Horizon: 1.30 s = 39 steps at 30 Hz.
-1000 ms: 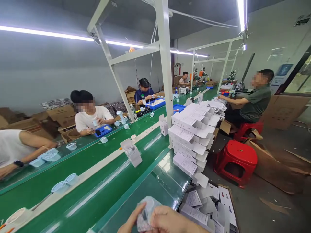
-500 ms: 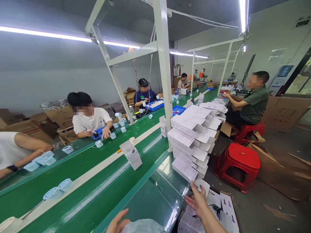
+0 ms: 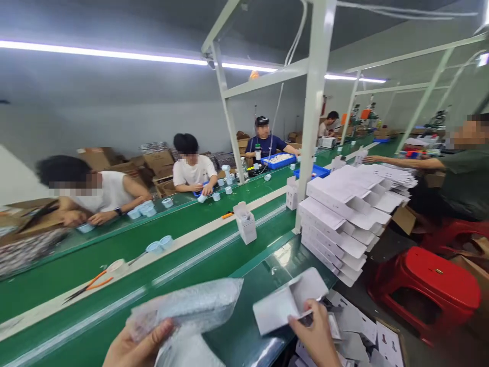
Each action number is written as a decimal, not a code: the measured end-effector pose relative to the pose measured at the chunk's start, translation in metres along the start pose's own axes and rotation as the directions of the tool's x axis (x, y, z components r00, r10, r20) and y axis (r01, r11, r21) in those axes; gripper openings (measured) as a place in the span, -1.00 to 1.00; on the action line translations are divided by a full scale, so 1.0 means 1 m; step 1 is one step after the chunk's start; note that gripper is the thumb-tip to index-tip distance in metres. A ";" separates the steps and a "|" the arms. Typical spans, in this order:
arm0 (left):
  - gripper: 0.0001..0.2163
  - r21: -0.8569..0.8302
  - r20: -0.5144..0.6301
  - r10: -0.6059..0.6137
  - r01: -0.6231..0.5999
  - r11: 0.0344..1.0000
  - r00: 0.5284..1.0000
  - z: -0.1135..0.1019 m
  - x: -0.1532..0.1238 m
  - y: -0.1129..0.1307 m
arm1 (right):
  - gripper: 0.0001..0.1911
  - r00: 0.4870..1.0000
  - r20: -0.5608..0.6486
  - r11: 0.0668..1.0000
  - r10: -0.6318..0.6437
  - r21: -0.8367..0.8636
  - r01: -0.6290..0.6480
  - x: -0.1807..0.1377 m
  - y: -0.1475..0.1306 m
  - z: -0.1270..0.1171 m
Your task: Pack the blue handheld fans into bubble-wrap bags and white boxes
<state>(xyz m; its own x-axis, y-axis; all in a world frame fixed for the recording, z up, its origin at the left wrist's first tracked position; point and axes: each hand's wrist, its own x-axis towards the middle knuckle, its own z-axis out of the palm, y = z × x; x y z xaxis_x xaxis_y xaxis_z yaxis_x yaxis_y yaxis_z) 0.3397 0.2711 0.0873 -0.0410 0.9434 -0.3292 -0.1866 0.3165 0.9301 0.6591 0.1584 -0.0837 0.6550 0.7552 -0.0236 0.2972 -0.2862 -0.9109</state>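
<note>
My left hand (image 3: 143,341) grips a clear plastic-wrapped item (image 3: 191,306), its thumb pressed on the wrapping; what is inside is hard to make out. In my right hand (image 3: 315,326) is a white cardboard box (image 3: 277,311) with its end flap raised, pinched by the near edge above the green tabletop. The box lies tilted, its opening turned toward the right. Behind it rises a stack of white boxes (image 3: 336,204) with flaps hanging out to the right.
A white box (image 3: 245,224) stands open on the green conveyor (image 3: 206,260). Orange-handled pliers (image 3: 89,286) lie on the pale divider. Several co-workers sit along the line. A carton of white boxes (image 3: 355,326) and a red stool (image 3: 439,285) are at right.
My right hand now holds a white box from the stack, brought left. My left hand has raised the plastic-wrapped item into view. The camera has turned left.
</note>
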 end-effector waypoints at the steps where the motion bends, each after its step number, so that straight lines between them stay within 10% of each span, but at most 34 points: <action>1: -0.34 -0.046 0.003 0.031 -0.031 0.998 1.000 0.001 -0.005 0.007 | -0.67 0.987 0.114 0.992 -0.110 -0.049 0.117 -0.007 -0.017 0.005; 5: -0.39 -0.133 0.066 0.159 -0.150 0.980 0.985 0.019 -0.014 0.019 | -0.41 0.732 0.563 0.897 -0.385 0.042 0.440 -0.004 -0.081 0.041; 10: -0.65 0.254 0.294 0.294 -0.371 0.893 0.909 0.016 0.003 0.015 | -0.26 0.514 0.714 0.822 -0.476 0.154 0.548 0.025 -0.102 0.084; 15: -0.70 0.685 0.560 0.306 -0.638 0.351 0.770 0.018 -0.001 0.017 | -0.38 0.500 0.719 0.812 -0.482 0.153 0.563 0.028 -0.102 0.105; 19: -0.56 0.607 0.792 -0.001 -0.789 -0.095 0.610 0.056 -0.013 0.013 | -0.50 0.391 0.636 0.686 -0.666 0.315 0.656 0.027 -0.098 0.113; 21: -0.58 0.551 0.828 -0.073 -0.831 -0.082 0.556 0.070 -0.007 0.013 | -0.52 0.415 0.599 0.681 -0.685 0.323 0.658 0.028 -0.093 0.111; 25: -0.65 0.649 0.759 -0.051 -0.751 0.121 0.649 0.071 0.021 0.009 | -0.36 0.510 0.640 0.782 -0.575 0.246 0.573 0.027 -0.086 0.101; 35: -0.60 0.606 0.770 -0.078 -0.765 -0.218 0.633 0.049 0.016 -0.070 | -0.24 0.491 0.653 0.797 -0.577 0.316 0.515 0.014 -0.058 0.120; 39: -0.58 0.602 0.799 0.198 -0.750 -0.275 0.568 0.017 0.010 -0.089 | -0.23 0.521 0.699 0.869 -0.490 0.341 0.359 0.020 -0.065 0.135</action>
<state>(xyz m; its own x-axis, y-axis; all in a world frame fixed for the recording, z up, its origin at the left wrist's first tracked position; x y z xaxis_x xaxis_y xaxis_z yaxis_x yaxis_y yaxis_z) 0.3729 0.2540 0.0043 0.7239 0.6782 0.1270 0.6726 -0.7346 0.0894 0.5588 0.2722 -0.0804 -0.2895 0.9460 0.1459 0.2562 0.2235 -0.9404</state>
